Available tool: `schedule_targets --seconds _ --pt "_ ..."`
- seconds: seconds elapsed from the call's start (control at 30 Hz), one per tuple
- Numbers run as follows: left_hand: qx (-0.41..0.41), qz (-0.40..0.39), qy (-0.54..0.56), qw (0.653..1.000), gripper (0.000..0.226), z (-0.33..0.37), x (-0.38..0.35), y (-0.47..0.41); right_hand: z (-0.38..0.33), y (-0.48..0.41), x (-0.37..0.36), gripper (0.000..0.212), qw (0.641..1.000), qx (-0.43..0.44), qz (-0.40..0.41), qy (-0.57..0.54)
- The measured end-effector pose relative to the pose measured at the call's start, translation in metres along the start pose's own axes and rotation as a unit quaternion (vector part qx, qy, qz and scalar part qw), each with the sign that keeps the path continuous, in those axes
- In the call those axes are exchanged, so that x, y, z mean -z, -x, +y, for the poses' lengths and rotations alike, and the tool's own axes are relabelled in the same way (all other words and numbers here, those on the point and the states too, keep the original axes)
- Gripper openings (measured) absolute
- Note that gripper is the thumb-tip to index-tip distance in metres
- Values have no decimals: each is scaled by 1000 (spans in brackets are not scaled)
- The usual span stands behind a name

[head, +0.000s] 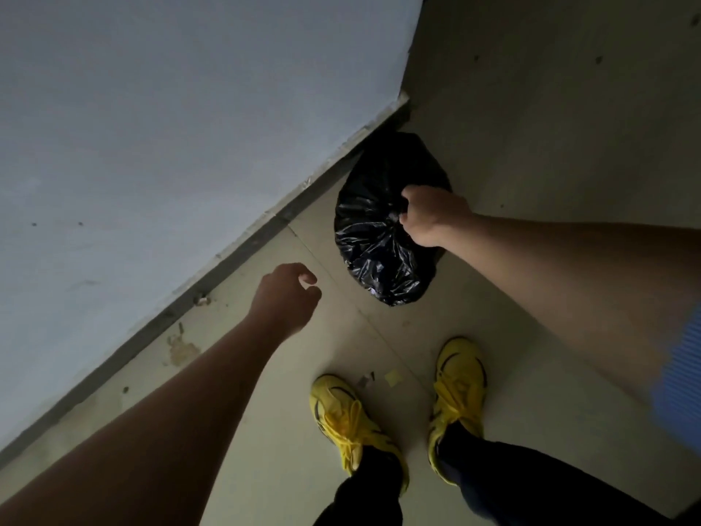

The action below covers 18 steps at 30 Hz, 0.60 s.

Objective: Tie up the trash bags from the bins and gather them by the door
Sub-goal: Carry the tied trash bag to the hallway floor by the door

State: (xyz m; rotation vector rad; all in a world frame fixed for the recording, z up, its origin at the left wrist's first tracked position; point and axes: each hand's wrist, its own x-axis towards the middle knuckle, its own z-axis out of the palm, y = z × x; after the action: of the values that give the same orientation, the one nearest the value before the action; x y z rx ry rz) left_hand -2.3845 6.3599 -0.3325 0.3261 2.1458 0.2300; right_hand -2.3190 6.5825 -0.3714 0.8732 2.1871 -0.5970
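A full black trash bag (379,237) sits on the tiled floor in the corner, close against the wall's base. Its top is gathered into a bunch. My right hand (430,216) grips that gathered neck from the right side. My left hand (286,298) hovers to the left of the bag, a short way apart from it, with its fingers loosely curled and nothing in them.
A pale wall (151,146) runs diagonally along the left with a dark baseboard (212,275). A second wall (550,70) closes the corner behind the bag. My yellow shoes (455,400) stand on the floor just before the bag, small paper scraps (392,377) between them.
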Motion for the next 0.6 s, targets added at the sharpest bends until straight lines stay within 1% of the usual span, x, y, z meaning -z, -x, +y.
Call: schedule_targets --seconds 0.1,0.23,0.3,0.47,0.6 --pt "11 -7 9 1000 22 1 7 17 0 20 8 52 999 7 9 46" --pt "11 -12 14 1000 20 14 34 65 3 79 38 48 996 14 64 53" --pt "6 -11 23 1000 19 25 51 97 3 118 54 44 998 22 57 30" --pt "-13 -3 58 998 18 62 100 195 -11 236 96 40 999 41 6 -30" --pt "-22 1 82 996 19 76 134 286 -30 326 138 38 998 49 10 -38"
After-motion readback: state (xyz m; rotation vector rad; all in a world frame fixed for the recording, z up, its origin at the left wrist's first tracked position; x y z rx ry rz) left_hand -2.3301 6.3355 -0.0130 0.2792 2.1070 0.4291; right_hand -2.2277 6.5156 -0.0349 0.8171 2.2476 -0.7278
